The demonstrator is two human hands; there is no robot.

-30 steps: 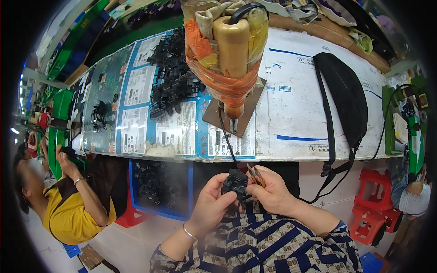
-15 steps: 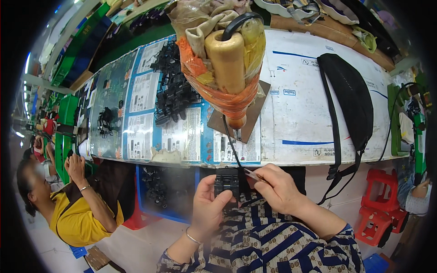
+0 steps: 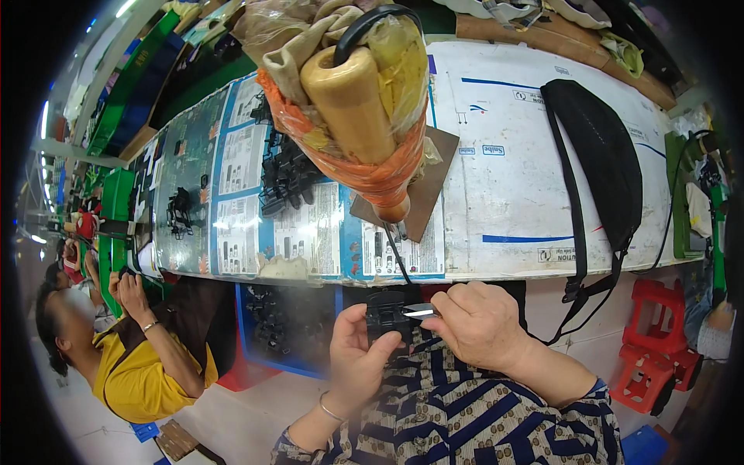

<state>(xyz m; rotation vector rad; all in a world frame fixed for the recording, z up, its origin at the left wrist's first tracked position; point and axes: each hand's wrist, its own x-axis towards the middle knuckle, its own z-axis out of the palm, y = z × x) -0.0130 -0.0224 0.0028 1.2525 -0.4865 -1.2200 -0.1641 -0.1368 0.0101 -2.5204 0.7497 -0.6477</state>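
Just past the table's front edge, my left hand (image 3: 359,358) grips a black plastic part (image 3: 385,311) between thumb and fingers. Its finer details are too dark to make out. My right hand (image 3: 482,325) is closed around a small tool with a pointed, shiny metal blade (image 3: 419,311); its grip is hidden inside my fingers. The blade's tip points left and meets the right side of the black part. Below both hands lies the patterned fabric of my clothing (image 3: 465,403).
A wooden-handled object wrapped in orange plastic (image 3: 349,116) rises over the table (image 3: 504,201). Black parts (image 3: 291,174) are heaped left of it, a black bag (image 3: 601,163) at right. A blue tray of parts (image 3: 287,329) sits left of my hands. A co-worker in yellow (image 3: 155,372) sits further left.
My right hand has turned, and the tool's blade has come down onto the black part. My left hand keeps its hold. The wrapped object appears further left and tilted.
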